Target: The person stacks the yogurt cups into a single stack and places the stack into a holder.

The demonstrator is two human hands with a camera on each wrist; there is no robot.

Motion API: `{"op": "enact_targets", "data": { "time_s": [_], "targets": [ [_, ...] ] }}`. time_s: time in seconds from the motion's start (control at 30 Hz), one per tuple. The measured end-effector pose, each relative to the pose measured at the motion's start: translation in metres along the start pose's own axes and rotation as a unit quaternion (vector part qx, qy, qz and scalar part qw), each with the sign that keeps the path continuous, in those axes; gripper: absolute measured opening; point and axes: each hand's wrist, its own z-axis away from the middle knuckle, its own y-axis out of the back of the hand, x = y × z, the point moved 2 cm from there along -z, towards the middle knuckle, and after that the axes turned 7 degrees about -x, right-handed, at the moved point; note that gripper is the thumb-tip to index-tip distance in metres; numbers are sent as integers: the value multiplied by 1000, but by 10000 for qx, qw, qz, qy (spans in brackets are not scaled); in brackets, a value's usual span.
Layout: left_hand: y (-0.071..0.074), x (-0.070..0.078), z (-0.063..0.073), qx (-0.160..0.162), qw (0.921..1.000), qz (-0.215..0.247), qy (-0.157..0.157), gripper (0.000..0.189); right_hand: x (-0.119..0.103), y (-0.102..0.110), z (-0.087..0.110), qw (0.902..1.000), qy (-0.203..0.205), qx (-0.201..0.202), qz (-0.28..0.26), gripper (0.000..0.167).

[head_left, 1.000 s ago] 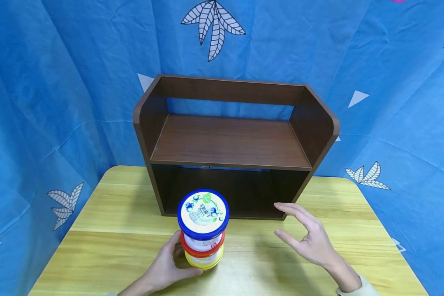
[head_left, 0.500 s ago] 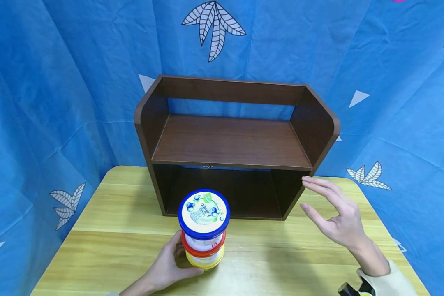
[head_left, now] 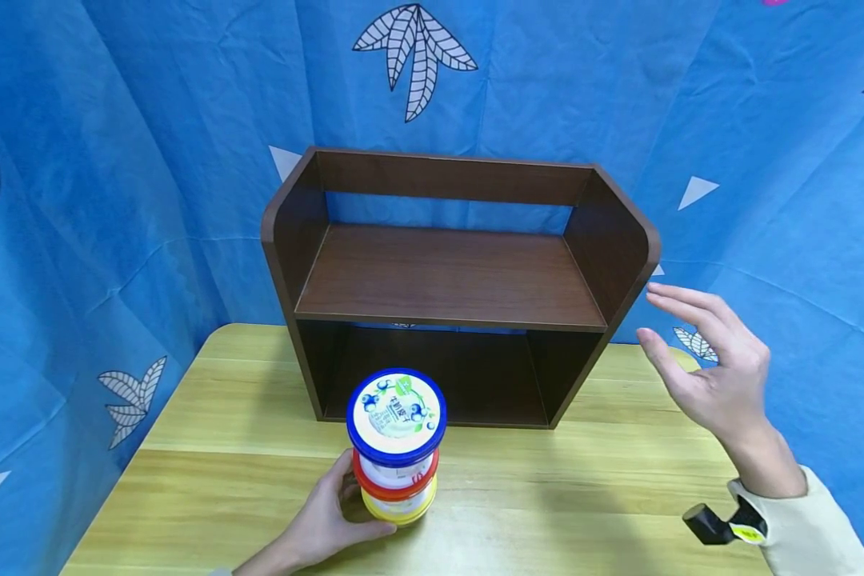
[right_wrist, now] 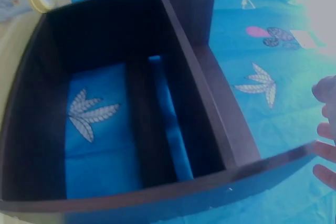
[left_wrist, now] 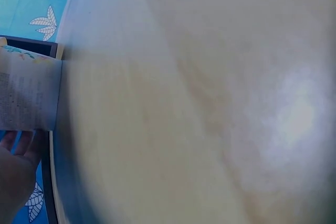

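Note:
A stack of three round plastic tubs stands on the wooden table in the head view. The top one has a blue lid [head_left: 396, 416] with blueberries printed on it. Under it come a red-lidded tub [head_left: 398, 486] and a yellow-lidded tub [head_left: 402, 512]. My left hand [head_left: 326, 516] grips the stack low on its left side, thumb in front and fingers behind. The left wrist view shows a printed white tub wall [left_wrist: 29, 93] above the fingers. My right hand [head_left: 720, 368] is raised beside the shelf's right side, thumb and fingers spread, holding nothing.
A dark brown two-tier shelf [head_left: 446, 272] stands behind the stack, its lower compartment partly hidden by the tubs. The light wooden table [head_left: 209, 472] ends at a blue patterned cloth [head_left: 130, 160]. A black object with a yellow label [head_left: 723, 526] sits at the right cuff.
My right hand has moved right and upward, away from the tubs, still spread. My left hand and the stack have stayed in place.

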Motion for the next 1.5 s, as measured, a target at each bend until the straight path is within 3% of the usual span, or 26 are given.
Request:
{"op": "enact_targets", "data": {
  "time_s": [0.23, 0.5, 0.9, 1.5],
  "targets": [
    [0, 0, 1, 20, 10000, 20, 77, 90, 10, 2, -22, 9984, -256, 298, 407, 55],
    [-1, 1, 1, 54, 9999, -27, 103, 90, 26, 0, -35, 9971, -361, 256, 624, 48],
    [0, -2, 0, 63, 9999, -122, -21, 89, 38, -6, -45, 9969, -183, 85, 759, 35],
    [0, -2, 0, 115, 9996, -210, -140, 88, 38, -12, -47, 9960, -121, 298, 831, 21]
  ]
}}
